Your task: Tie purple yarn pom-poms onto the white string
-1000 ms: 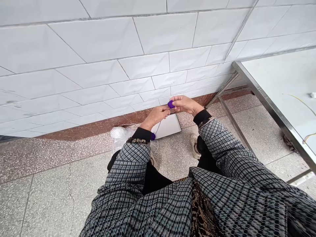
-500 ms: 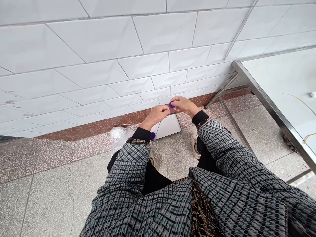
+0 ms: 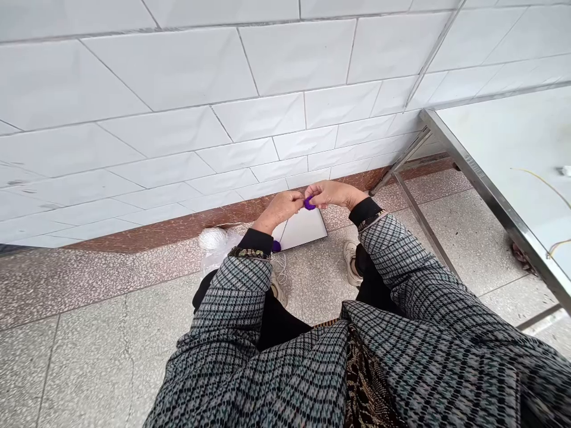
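Observation:
Between the fingers of my right hand (image 3: 328, 194) is a small ball of purple yarn (image 3: 309, 203), partly covered by the fingertips. Close beside it, my left hand (image 3: 285, 208) is pinched on the yarn strand (image 3: 286, 226), which runs down toward the floor. A second purple yarn ball (image 3: 276, 245) sits at the lower left corner of a shallow white box (image 3: 306, 229) below my hands. My left cuff hides part of that ball.
A white yarn ball (image 3: 212, 239) and a clear plastic bag (image 3: 218, 258) lie on the floor at left, near loose white strands (image 3: 281, 267). The tiled wall (image 3: 259, 119) rises in front. A metal-edged table (image 3: 491, 184) stands at right.
My right hand has circled the purple ball downward and closer to my left fingers. My left hand has stayed nearly in place, as have the box and the things on the floor.

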{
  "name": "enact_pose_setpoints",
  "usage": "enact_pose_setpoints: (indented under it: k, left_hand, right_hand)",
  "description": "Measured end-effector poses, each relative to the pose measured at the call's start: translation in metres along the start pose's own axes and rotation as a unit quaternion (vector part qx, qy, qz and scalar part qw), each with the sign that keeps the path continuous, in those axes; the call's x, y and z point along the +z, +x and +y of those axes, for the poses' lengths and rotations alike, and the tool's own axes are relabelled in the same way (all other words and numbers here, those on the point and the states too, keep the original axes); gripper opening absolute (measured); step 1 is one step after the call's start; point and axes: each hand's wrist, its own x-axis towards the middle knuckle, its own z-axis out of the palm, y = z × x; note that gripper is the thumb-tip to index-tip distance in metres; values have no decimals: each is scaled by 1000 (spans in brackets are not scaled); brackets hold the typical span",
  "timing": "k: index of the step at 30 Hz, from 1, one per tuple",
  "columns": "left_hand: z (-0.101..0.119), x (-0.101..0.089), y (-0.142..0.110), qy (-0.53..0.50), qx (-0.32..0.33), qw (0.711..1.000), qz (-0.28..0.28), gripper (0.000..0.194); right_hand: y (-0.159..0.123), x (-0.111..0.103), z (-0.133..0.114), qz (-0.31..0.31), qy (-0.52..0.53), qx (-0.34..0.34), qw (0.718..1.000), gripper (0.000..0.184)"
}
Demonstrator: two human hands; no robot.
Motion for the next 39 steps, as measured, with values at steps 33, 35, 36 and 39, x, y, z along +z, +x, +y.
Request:
enact_pose_setpoints:
  k: [33, 35, 36, 39]
  left_hand:
    - [6, 1, -4, -24, 29, 999, 37, 18]
    - [7, 0, -5, -28, 40, 998, 39, 16]
    - [8, 0, -6, -27, 43, 998, 41, 16]
    - [7, 0, -6, -23, 54, 997, 45, 16]
  right_hand:
    - [7, 12, -5, 169, 137, 48, 975, 34]
    - [6, 13, -6, 159, 184, 37, 969, 31]
    - [6, 14, -6, 153, 198, 31, 968, 29]
    - [8, 14, -4, 148, 220, 20, 964, 29]
